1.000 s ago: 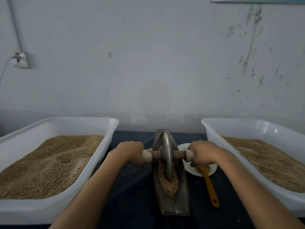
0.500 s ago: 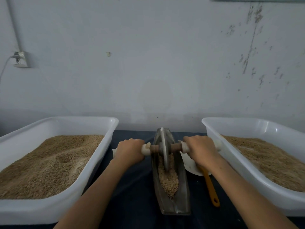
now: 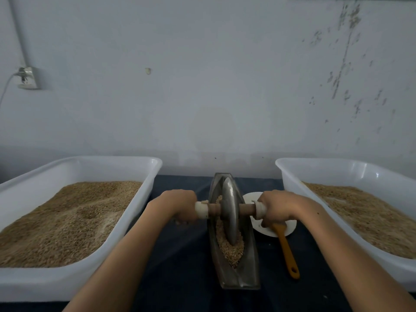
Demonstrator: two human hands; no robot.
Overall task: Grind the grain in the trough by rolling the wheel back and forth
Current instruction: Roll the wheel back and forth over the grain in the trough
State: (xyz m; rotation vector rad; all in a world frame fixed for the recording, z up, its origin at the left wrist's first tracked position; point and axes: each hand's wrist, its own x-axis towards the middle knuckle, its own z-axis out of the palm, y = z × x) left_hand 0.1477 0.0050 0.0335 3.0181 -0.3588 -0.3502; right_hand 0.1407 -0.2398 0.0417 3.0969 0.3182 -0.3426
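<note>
The trough point(image 3: 234, 262) runs straight away from me, its long axis pointing from my chest toward the wall, and the axle point(image 3: 225, 210) crosses it at a right angle, so any roll has to go along that line, toward me or away, with both arms sharing the work evenly. My left hand point(image 3: 177, 206) is clenched round the left grip and my right hand point(image 3: 278, 209) round the right grip, one on each side of the trough and about level with each other, neither nearer than the other. The wheel point(image 3: 229, 212) stands upright on its edge between them, roughly at the trough's middle, its rim sunk in the grain point(image 3: 231, 248). It is a dull grey metal disc on a wooden axle with pale wrapped ends. Most of the grain lies heaped on my side of the wheel, tan and still coarse, so I judge the near half wants the next passes.
</note>
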